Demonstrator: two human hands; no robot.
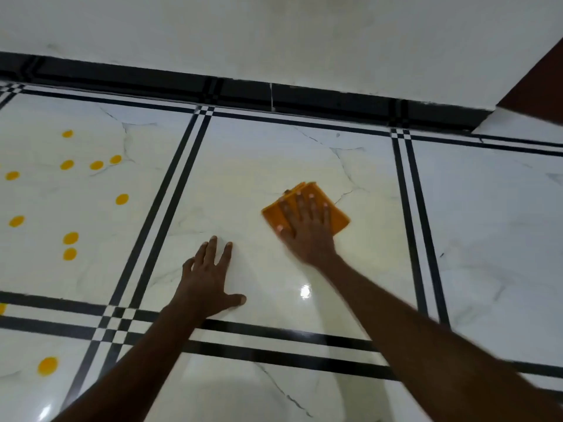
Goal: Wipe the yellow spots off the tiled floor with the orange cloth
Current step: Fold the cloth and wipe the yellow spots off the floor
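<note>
A folded orange cloth (338,216) lies flat on the middle white floor tile (259,166). My right hand (307,229) presses down on it, fingers spread, covering much of the cloth. My left hand (210,278) rests palm-down on the same tile, fingers apart, holding nothing, to the left of the cloth. Several yellow spots (70,238) dot the tile to the left, beyond the black double stripe (164,205). One more yellow spot (47,366) sits on the lower-left tile. No spots show on the middle tile.
A white wall (274,35) with a black skirting band (243,89) runs along the far side. A dark brown surface (542,83) stands at the upper right corner. Black striped borders separate the glossy tiles, and more tile lies to the right.
</note>
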